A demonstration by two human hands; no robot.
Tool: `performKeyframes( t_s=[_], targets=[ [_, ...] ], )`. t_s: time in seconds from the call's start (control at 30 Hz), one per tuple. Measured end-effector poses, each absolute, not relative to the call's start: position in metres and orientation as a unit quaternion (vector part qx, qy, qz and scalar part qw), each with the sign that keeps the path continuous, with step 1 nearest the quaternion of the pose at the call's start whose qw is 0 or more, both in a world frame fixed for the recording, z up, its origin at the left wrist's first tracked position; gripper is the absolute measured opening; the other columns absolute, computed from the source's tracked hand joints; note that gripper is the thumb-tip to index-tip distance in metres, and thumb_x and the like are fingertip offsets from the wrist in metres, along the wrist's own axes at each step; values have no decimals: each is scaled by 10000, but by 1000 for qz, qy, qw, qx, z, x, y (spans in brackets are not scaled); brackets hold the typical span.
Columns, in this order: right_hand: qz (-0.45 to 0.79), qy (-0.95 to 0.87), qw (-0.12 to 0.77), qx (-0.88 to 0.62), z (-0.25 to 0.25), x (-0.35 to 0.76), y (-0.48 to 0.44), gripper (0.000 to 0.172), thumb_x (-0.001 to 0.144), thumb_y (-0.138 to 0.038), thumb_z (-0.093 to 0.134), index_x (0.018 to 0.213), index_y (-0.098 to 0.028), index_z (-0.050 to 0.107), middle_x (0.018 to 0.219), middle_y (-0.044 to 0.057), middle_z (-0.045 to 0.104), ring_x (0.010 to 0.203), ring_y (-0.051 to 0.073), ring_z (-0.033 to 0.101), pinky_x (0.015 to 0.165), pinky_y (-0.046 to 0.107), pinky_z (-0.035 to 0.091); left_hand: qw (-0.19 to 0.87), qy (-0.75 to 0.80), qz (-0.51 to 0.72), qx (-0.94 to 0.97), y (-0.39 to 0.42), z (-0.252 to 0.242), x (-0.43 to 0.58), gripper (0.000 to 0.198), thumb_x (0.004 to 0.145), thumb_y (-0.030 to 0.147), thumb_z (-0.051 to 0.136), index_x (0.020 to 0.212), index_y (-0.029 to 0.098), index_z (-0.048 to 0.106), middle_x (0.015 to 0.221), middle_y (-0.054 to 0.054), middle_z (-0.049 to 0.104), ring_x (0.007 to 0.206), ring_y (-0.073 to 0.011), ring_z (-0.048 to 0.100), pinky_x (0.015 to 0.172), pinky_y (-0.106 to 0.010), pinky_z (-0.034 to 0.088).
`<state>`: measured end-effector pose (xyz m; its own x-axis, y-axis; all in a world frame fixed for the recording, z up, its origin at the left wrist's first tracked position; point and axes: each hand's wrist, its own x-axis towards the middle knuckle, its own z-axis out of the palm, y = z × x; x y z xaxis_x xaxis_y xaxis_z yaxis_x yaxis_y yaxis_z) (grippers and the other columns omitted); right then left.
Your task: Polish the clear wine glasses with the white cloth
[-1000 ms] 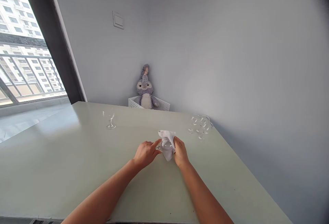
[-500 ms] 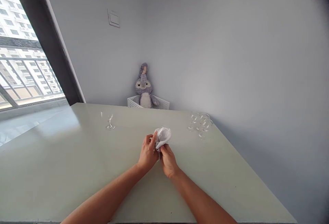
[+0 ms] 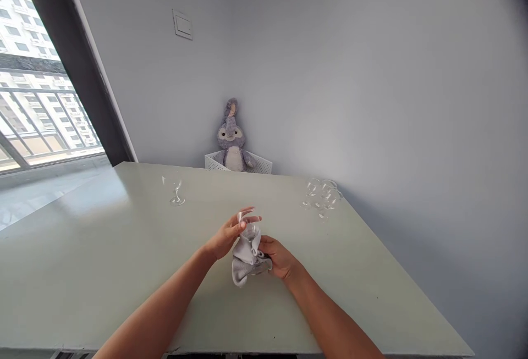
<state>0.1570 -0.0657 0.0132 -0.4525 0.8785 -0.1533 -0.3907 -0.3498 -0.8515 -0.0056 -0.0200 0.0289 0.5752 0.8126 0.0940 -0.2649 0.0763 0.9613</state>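
While the person's left hand (image 3: 228, 233) grasps a clear glass (image 3: 251, 231) by its bowl over the near middle of the table (image 3: 124, 249), the right hand (image 3: 280, 258) grips a pale cloth (image 3: 244, 253) bunched around the glass's lower part.

A broad, pale greenish table (image 3: 103, 271) with a glossy top carries the glassware. One clear stemmed glass (image 3: 177, 192) stands upright toward its far left; well apart, a close cluster of stemmed glasses (image 3: 330, 199) stands near the right edge.
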Motion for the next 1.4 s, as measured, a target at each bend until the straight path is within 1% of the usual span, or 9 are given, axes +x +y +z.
performKeyframes(
  t_s=[0.2, 0.33, 0.47, 0.57, 0.73, 0.83, 0.97, 1.2, 1.4],
  targets=[
    [615, -553, 400, -394, 17, 159, -67, 274, 681, -409, 627, 718, -139, 604, 625, 1, 548, 586, 121, 478, 583, 247, 344, 681, 236, 408, 560, -21, 28, -5, 514, 650, 357, 673, 1106, 230, 474, 1261, -129, 475, 1055, -239, 480, 858, -374, 353],
    [291, -664, 381, -574, 7, 158, -63, 142, 736, -275, 534, 649, -173, 579, 609, 31, 559, 589, 158, 473, 582, 282, 322, 643, 319, 476, 508, -24, 20, 10, 477, 675, 340, 660, 1087, 223, 449, 1170, -117, 548, 1078, -226, 487, 898, -377, 336],
    [36, -731, 334, -594, 6, 157, -62, 125, 733, -159, 486, 722, -160, 610, 696, 110, 606, 754, 238, 503, 712, 365, 313, 641, 357, 535, 419, -27, 13, 22, 473, 688, 356, 646, 1081, 220, 422, 1192, -112, 528, 1054, -205, 519, 893, -362, 359],
    [111, -708, 355, -600, 13, 157, -62, 94, 723, -188, 521, 681, -162, 601, 670, 90, 594, 738, 228, 505, 705, 356, 325, 654, 332, 544, 407, -27, 18, 19, 487, 660, 325, 672, 1071, 221, 432, 1200, -111, 516, 1021, -206, 537, 866, -352, 380],
    [630, -537, 385, -408, 18, 161, -67, 202, 677, -349, 616, 668, -150, 584, 590, -9, 514, 548, 113, 453, 558, 248, 336, 734, 184, 470, 454, -25, 32, 2, 476, 608, 318, 675, 1032, 218, 482, 1092, -89, 564, 893, -212, 572, 788, -346, 407],
    [744, -427, 397, -327, 19, 162, -69, 243, 643, -374, 648, 681, -143, 581, 584, -26, 497, 505, 82, 432, 526, 220, 336, 746, 141, 467, 453, -24, 36, -4, 466, 617, 376, 644, 1030, 225, 492, 1104, -85, 552, 898, -219, 567, 782, -355, 409],
    [683, -505, 378, -368, 24, 163, -69, 216, 663, -330, 626, 772, -145, 604, 647, -13, 539, 568, 102, 475, 552, 222, 359, 708, 196, 486, 474, -21, 37, -5, 430, 646, 325, 642, 1029, 201, 493, 1083, -99, 566, 894, -211, 570, 815, -363, 397],
    [253, -670, 399, -572, 17, 158, -63, 178, 668, -167, 520, 819, -178, 612, 781, 39, 582, 630, 141, 495, 573, 252, 370, 631, 299, 544, 465, -21, 34, 3, 442, 627, 268, 691, 1000, 219, 459, 1126, -92, 539, 938, -200, 557, 814, -349, 414],
    [419, -595, 437, -528, 13, 165, -56, 170, 662, -237, 555, 812, -173, 602, 652, -3, 573, 523, 121, 487, 469, 225, 371, 596, 273, 566, 499, -31, 40, 10, 462, 616, 288, 706, 1003, 234, 459, 1154, -80, 504, 933, -191, 543, 779, -338, 445]
  ],
)
